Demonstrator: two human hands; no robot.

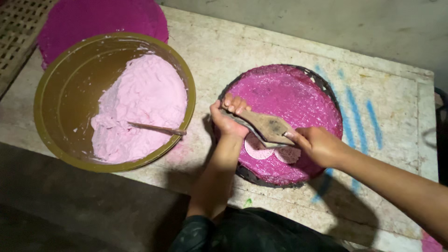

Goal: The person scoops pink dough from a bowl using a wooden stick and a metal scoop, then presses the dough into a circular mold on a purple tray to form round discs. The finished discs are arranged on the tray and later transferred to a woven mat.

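My left hand (227,119) and right hand (313,143) each grasp an end of the wooden scraper (267,127), its long axis lying crosswise above the magenta-coated woven tray (326,88).

There is one view only, from a camera worn on the person's head. It looks steeply down and slightly forward onto the pale table (289,46), close enough that both forearms enter from the bottom edge and the hands meet near the middle of the frame. The table's far edge runs slantwise across the top right, with grey floor beyond. The near edge lies in shadow at lower left.
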